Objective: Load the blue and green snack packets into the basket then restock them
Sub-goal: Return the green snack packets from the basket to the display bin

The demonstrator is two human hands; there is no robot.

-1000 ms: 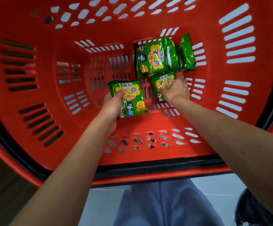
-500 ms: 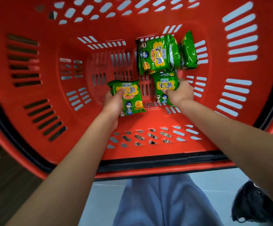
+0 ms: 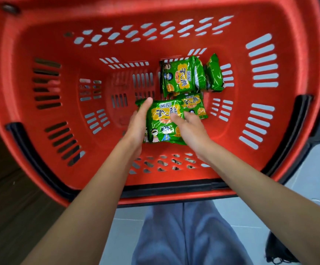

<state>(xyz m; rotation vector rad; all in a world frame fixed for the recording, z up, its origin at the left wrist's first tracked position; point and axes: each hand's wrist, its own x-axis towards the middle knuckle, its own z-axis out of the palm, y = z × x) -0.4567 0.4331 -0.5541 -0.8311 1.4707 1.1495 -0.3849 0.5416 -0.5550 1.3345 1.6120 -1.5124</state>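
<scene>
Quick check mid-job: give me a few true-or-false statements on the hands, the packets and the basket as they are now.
1. The left hand and the right hand both hold the near packet. True.
2. A blue packet lies in the basket. False: every packet in view is green.
3. The far packets lie in the left half of the basket. False: they lie right of centre, toward the far wall.
4. A second packet sits just behind the near packet and is partly covered by it. True.
</scene>
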